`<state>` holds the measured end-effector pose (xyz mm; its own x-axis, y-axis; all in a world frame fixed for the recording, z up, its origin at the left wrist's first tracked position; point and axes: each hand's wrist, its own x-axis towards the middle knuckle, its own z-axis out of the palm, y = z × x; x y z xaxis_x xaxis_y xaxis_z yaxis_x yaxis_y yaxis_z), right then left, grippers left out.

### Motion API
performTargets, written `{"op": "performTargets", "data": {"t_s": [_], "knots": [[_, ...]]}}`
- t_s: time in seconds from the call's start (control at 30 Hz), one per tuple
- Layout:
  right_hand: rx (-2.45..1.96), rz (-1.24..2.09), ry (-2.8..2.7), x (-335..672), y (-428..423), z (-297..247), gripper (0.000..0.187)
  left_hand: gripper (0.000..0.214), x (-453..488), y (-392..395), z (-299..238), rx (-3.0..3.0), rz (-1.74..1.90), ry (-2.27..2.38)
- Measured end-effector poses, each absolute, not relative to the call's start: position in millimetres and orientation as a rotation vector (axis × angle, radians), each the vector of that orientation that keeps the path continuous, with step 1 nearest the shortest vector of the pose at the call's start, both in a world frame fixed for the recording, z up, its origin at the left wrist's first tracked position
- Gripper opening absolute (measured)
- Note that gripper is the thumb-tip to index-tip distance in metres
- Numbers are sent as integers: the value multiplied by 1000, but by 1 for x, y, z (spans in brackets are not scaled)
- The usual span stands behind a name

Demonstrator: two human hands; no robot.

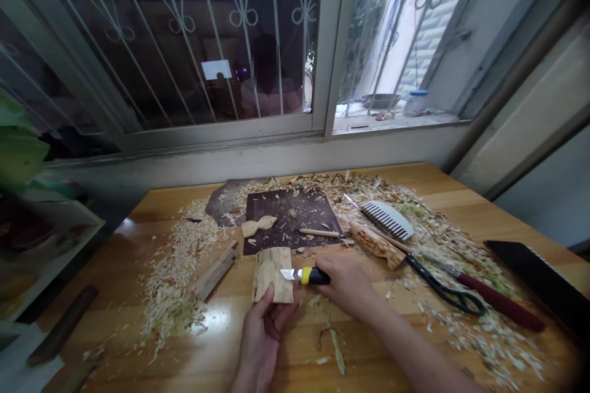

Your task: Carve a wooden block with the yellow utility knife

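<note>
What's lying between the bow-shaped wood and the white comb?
In the head view, a thin stick lies on the dark mat between the bow-shaped wood and the comb, with shavings scattered about and a carved piece's end near the comb.

Home woodcarving bench (175, 344), shavings-strewn (170, 276)

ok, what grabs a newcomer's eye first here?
Centre front: the left hand holds a wood block while the right hand presses a yellow-handled knife against it. Pale shavings litter the wooden table around a dark mat.
</note>
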<state>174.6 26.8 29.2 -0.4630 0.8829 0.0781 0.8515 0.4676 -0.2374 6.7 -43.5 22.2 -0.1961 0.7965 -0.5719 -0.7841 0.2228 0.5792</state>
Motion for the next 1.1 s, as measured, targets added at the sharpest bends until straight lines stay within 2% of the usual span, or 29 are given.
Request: {"op": "performTargets", "data": {"t_s": [0.1, 0.33, 0.63, 1.1], "knots": [[-1507, 282, -2548, 173, 29, 27, 10, 16, 7, -45, 24, 5, 1426, 1051], [-1675, 224, -2453, 169, 34, 23, 21, 17, 9, -46, 22, 7, 1395, 1063], [-1911, 122, -2261, 178, 59, 23, 20, 19, 9, -49, 25, -31, 1374, 1044], [-1414, 270, -2525, 170, 20, 25, 7, 18, 0, -46, 26, -150, 1453, 972]]}}
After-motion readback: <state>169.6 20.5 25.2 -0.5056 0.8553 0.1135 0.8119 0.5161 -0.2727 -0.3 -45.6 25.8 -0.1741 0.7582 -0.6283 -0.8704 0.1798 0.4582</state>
